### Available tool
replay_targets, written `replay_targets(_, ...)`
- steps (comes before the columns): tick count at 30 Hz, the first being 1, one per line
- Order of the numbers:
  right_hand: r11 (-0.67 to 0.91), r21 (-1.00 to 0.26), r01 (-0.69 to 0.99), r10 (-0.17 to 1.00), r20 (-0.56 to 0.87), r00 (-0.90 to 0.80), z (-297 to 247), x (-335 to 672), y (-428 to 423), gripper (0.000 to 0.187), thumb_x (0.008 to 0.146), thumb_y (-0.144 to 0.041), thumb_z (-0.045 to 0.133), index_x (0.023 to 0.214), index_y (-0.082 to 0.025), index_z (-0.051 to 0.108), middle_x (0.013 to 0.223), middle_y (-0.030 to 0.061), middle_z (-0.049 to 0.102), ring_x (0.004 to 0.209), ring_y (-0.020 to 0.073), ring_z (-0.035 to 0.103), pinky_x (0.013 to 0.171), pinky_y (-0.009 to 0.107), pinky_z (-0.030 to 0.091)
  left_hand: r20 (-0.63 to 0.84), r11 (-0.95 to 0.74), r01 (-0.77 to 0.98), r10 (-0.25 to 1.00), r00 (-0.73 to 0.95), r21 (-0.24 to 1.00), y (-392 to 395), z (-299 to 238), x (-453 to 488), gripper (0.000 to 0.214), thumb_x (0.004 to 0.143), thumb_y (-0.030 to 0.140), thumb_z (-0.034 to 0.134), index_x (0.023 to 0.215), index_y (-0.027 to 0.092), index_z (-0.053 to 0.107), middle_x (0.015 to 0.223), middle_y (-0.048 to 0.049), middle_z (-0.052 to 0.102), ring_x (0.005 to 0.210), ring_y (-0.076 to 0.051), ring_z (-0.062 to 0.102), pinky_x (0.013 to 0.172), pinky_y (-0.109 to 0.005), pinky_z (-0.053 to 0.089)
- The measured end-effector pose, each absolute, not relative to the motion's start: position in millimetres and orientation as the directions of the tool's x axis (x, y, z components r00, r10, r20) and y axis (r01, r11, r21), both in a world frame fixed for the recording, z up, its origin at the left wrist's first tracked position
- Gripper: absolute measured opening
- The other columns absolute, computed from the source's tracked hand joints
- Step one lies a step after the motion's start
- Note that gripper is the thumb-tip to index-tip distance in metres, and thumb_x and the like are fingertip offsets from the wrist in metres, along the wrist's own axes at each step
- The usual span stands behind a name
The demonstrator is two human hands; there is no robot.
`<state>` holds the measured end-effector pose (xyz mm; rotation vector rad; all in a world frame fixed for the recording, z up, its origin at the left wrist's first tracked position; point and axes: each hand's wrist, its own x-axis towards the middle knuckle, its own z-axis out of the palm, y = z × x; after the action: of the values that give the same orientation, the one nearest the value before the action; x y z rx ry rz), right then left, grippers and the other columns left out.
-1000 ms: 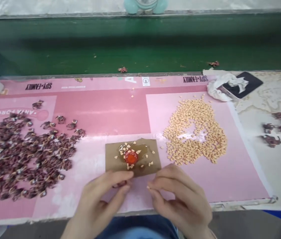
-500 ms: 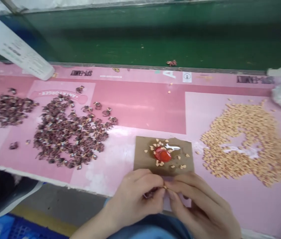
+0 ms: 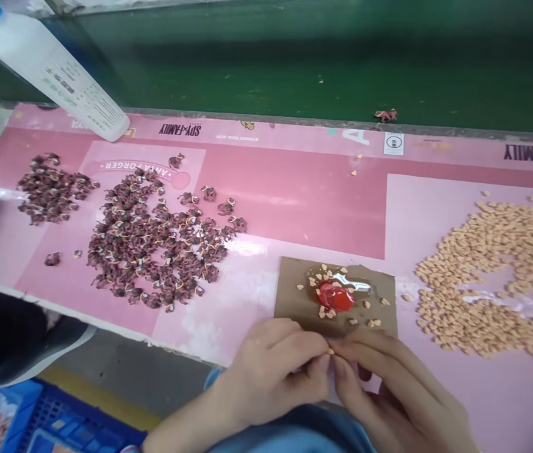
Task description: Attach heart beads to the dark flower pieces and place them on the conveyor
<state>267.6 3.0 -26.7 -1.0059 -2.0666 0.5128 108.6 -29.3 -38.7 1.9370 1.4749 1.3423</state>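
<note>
One tan heart-shaped piece [image 3: 330, 351], between left hand [image 3: 275, 371] and right hand [image 3: 393, 393]

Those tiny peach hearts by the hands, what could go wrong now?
The tiny peach heart-shaped piece at the right hand could slip and vanish into the big pile of peach hearts. The shiny, sticky-looking puddle on the brown cardboard square might smear onto fingers and make pieces stick.
</note>
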Motion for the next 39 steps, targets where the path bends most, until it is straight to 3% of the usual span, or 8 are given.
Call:
replay_targets(5, 0.628, -0.549, 0.551, 0.772, 0.525, -0.358, -30, 269, 3, 0.015, 0.097, -0.009, 0.065, 0.088, -0.021, 0.068, 0.072, 0.0001, 0.073, 0.06, 0.0111, 0.069, 0.059, 0.021, 0.06, 0.399, -0.358, 0.593, 0.915, 0.068, 0.721, -31, -35, 101, 0.024, 0.108, 0.02, 0.045, 0.089, 0.019, 0.059, 0.065, 0.0019, 0.066, 0.052, -0.01, 0.056, 0.053, -0.02, 0.047)
replay_targets(9, 0.604, -0.433, 0.67, 0.77, 0.533, -0.35, -33, 285, 13, 0.017, 0.091, -0.003, 0.071, 0.094, -0.02, 0.071, 0.081, 0.0019, 0.077, 0.066, 0.0132, 0.072, 0.065, 0.024, 0.062, 0.3, -0.31, 0.578, 0.947, 0.116, 0.755, -34, -36, 90, 0.023, 0.109, 0.022, 0.042, 0.119, 0.018, 0.063, 0.081, -0.0023, 0.073, 0.063, -0.013, 0.065, 0.061, -0.02, 0.055)
replay_targets(14, 0.611, -0.315, 0.727, 0.751, 0.521, -0.406, -37, 291, 24, 0.015, 0.093, -0.006, 0.071, 0.097, -0.021, 0.07, 0.083, 0.0032, 0.078, 0.065, 0.0141, 0.071, 0.062, 0.026, 0.061, 0.252, -0.245, 0.545, 0.966, 0.063, 0.802, -37, -42, 85, 0.04, 0.108, 0.018, 0.039, 0.147, 0.02, 0.047, 0.092, -0.0053, 0.076, 0.073, -0.016, 0.073, 0.07, -0.024, 0.062)
replay_targets(20, 0.622, -0.265, 0.737, 0.737, 0.516, -0.436, -36, 286, 24, 0.014, 0.093, -0.006, 0.071, 0.095, -0.02, 0.069, 0.081, 0.0031, 0.077, 0.065, 0.0135, 0.071, 0.063, 0.025, 0.06, 0.203, -0.164, 0.377, 0.977, -0.064, 0.912, -42, -45, 83, 0.017, 0.1, 0.01, 0.06, 0.112, 0.023, 0.06, 0.103, -0.0049, 0.081, 0.087, -0.014, 0.08, 0.082, -0.017, 0.063)
replay_targets(23, 0.621, -0.278, 0.733, 0.743, 0.506, -0.438, -36, 287, 24, 0.015, 0.093, -0.005, 0.071, 0.095, -0.02, 0.071, 0.083, 0.0033, 0.078, 0.066, 0.0139, 0.072, 0.063, 0.025, 0.06, 0.233, -0.195, 0.387, 0.971, -0.055, 0.901, -41, -45, 80, 0.019, 0.097, 0.005, 0.061, 0.105, 0.022, 0.062, 0.1, -0.0034, 0.081, 0.102, -0.016, 0.079, 0.091, -0.019, 0.062)
replay_targets(27, 0.61, -0.31, 0.729, 0.754, 0.509, -0.414, -33, 290, 20, 0.022, 0.09, -0.003, 0.073, 0.097, -0.023, 0.072, 0.084, 0.0022, 0.078, 0.067, 0.0152, 0.073, 0.064, 0.027, 0.061, 0.197, -0.155, 0.322, 0.975, -0.101, 0.934, -42, -46, 81, 0.025, 0.095, 0.0, 0.06, 0.106, 0.022, 0.066, 0.109, -0.0048, 0.081, 0.107, -0.016, 0.078, 0.092, -0.019, 0.063)
replay_targets(32, 0.582, -0.474, 0.661, 0.804, 0.455, -0.381, -15, 279, 8, 0.022, 0.089, -0.003, 0.072, 0.097, -0.023, 0.073, 0.079, 0.0012, 0.075, 0.064, 0.0153, 0.072, 0.062, 0.026, 0.062, 0.177, -0.15, 0.169, 0.971, -0.16, 0.974, -49, -49, 91, 0.031, 0.09, -0.004, 0.066, 0.107, 0.021, 0.066, 0.114, -0.006, 0.081, 0.108, -0.017, 0.079, 0.092, -0.021, 0.065)
replay_targets(39, 0.571, -0.631, 0.525, 0.821, 0.456, -0.345, -1, 255, 11, 0.023, 0.087, 0.0, 0.066, 0.086, -0.023, 0.069, 0.068, -0.0021, 0.072, 0.053, 0.0116, 0.067, 0.054, 0.02, 0.059, 0.311, -0.291, 0.196, 0.947, -0.082, 0.937, -45, -43, 87, 0.022, 0.096, 0.002, 0.063, 0.105, 0.023, 0.065, 0.112, -0.0074, 0.083, 0.106, -0.02, 0.08, 0.094, -0.034, 0.068)
